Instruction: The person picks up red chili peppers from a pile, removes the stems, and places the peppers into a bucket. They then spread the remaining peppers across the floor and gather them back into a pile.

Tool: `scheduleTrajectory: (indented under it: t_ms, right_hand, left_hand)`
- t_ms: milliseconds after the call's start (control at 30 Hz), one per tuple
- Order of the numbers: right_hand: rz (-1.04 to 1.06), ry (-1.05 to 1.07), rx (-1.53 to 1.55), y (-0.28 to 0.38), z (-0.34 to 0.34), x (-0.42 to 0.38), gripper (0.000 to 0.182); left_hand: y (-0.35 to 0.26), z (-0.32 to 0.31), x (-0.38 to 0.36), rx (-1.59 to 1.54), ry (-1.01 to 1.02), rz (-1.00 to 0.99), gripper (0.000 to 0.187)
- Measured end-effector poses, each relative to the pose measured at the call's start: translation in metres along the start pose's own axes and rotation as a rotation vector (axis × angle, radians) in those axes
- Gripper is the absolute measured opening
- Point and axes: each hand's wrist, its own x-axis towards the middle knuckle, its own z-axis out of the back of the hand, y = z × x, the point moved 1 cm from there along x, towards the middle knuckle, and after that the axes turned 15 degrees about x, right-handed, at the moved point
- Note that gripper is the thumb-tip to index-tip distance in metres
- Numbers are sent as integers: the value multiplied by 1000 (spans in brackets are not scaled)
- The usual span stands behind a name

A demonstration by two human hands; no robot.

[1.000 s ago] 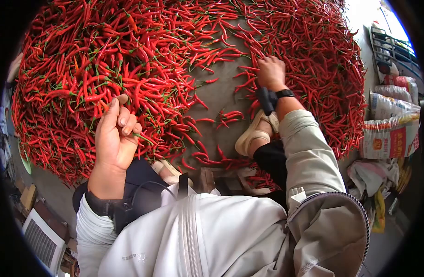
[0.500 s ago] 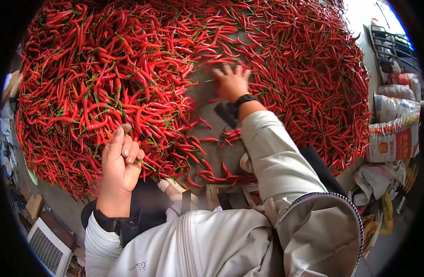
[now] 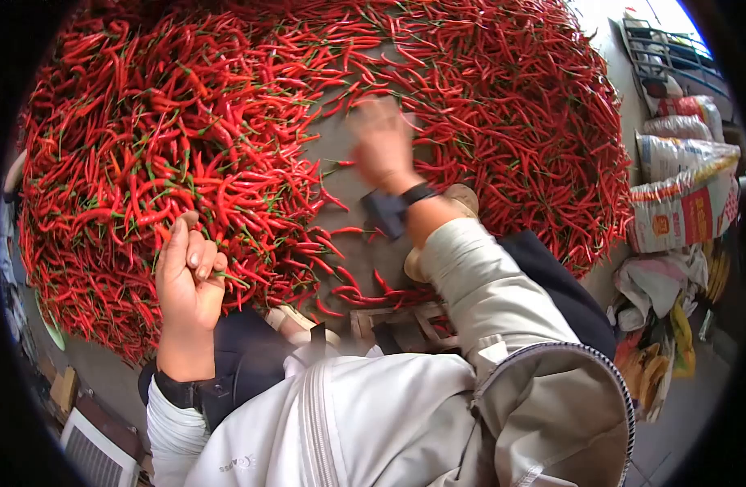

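Note:
A large heap of red chili peppers with green stems (image 3: 251, 122) covers the floor on the left, and a flatter spread of red peppers (image 3: 519, 138) lies on the right. My left hand (image 3: 191, 272) is over the left heap's near edge, fingers curled; a green stem pokes out beside them, and what they hold is hidden. My right hand (image 3: 381, 138), blurred by motion, hovers over the grey strip of floor between the two masses. Its fingers are smeared, so their state is unclear. Each wrist wears a black band.
Printed woven sacks (image 3: 681, 215) stand at the right, below a metal rack (image 3: 673, 57). Crumpled bags (image 3: 661, 284) lie nearer. A white-framed grille (image 3: 97, 450) is at the lower left. Part of another person's arm shows at the left edge.
The view has shifted slightly, with the scene sliding left. My right hand has moved left over the grey strip and is more blurred. My left hand keeps its curled pose.

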Motion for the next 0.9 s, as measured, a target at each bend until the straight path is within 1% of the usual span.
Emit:
scheduleTrajectory:
  t_ms: [33, 67, 100, 133, 167, 233, 267, 300, 367, 400, 500, 533, 567, 633, 667, 700, 767, 833, 867, 900]
  right_hand:
    - [115, -47, 184, 31, -29, -6, 41]
    - [192, 54, 339, 63, -43, -12, 44]
    - [215, 143, 499, 91, -43, -23, 50]
    - [156, 81, 711, 110, -69, -40, 55]
    - [37, 129, 766, 118, -67, -47, 59]
    - [98, 181, 637, 104, -63, -41, 57]
    - [126, 261, 539, 94, -67, -35, 54]
    - [73, 421, 466, 87, -58, -28, 49]
    - [233, 490, 305, 67, -59, -26, 45]
    - [199, 596, 272, 67, -60, -26, 44]
    - [218, 544, 241, 71, -62, -35, 45]
    - [226, 495, 267, 70, -62, -39, 39]
    - [225, 495, 273, 69, -61, -38, 39]
    - [248, 520, 160, 64, -59, -31, 32]
    - [262, 454, 106, 57, -59, -34, 27]
    - [282, 360, 38, 47, -66, -34, 28]
    - [199, 408, -12, 15, -68, -37, 30]
    - [157, 345, 59, -13, -55, -45, 35]
    - [266, 295, 100, -26, -46, -45, 39]
    - [245, 368, 195, -30, -29, -37, 42]
  left_hand:
    - [0, 0, 0, -1, 8, -9, 21]
    - [-1, -1, -1, 1, 1, -6, 21]
    - [1, -1, 0, 5, 3, 0, 21]
    - [2, -1, 0, 15, -2, -8, 21]
    - [3, 0, 1, 26, -6, -17, 21]
    - [4, 3, 4, 9, 13, 1, 21]
    - [4, 3, 5, 15, 7, 0, 21]
    - [5, 3, 5, 20, 1, 0, 21]
    - [6, 0, 6, 17, 5, 5, 21]
    - [5, -1, 7, 14, 5, 9, 21]
    - [9, -3, 7, 57, -26, 1, 22]
    - [10, -4, 8, 62, -24, 9, 22]
    - [11, -5, 8, 67, -27, 12, 22]
    - [11, -6, 8, 58, -38, 36, 21]
    - [11, -6, 8, 65, -38, 35, 21]
    - [11, -5, 8, 65, -33, 28, 21]
    - [10, -3, 9, 62, -28, 23, 22]
    - [12, 0, 10, 72, -35, 20, 21]
    - [13, 0, 11, 66, -32, 26, 21]
    - [14, -2, 10, 71, -29, 36, 21]
